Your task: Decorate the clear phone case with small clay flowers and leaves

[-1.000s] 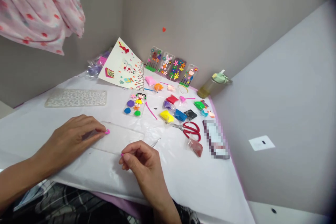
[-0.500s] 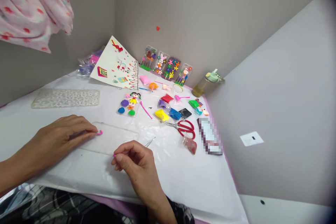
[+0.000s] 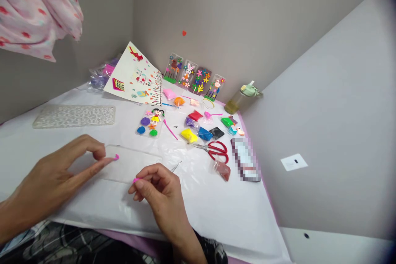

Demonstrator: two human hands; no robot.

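A clear phone case [image 3: 126, 165] lies flat on the white-covered table before me. My left hand [image 3: 69, 171] is over its left end, thumb and index finger apart, with a small pink clay piece [image 3: 116, 157] at the thumb tip. Just off the case's near right corner, my right hand [image 3: 162, 192] pinches another bit of pink clay [image 3: 135, 180] between thumb and fingers. Thin metal tweezers [image 3: 177, 166] lie behind the right hand, partly hidden by it.
Beyond are a textured clear case [image 3: 76, 116], a decorated case [image 3: 159, 132], a pink tool [image 3: 170, 129], clay packets [image 3: 189, 135], red-handled scissors [image 3: 218, 152], a blurred phone [image 3: 246, 161], a bottle [image 3: 243, 97], a drawing [image 3: 136, 78] and upright decorated cases [image 3: 203, 80].
My left index finger has lifted away from the thumb, opening that hand. The right hand stays nearly in place, with more pink clay showing at its fingertips. The view has shifted slightly.
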